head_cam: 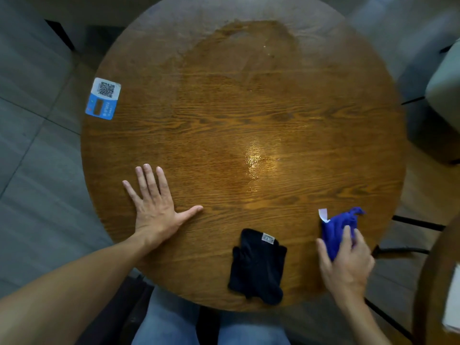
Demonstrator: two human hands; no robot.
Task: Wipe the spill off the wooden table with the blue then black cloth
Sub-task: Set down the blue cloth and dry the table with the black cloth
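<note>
The right hand [347, 262] covers the near part of the blue cloth [341, 225]. The sticker [103, 98] print is too small to read.

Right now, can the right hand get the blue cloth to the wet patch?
Probably yes: the right hand grips the blue cloth, and bare table lies between it and the wet patch.

Blue cloth [336, 227] right of black cloth [256, 265], both near table [199, 135] front edge; sticker [103, 98] far left.

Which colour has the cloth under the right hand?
Blue cloth, with a white tag; head view.
</note>
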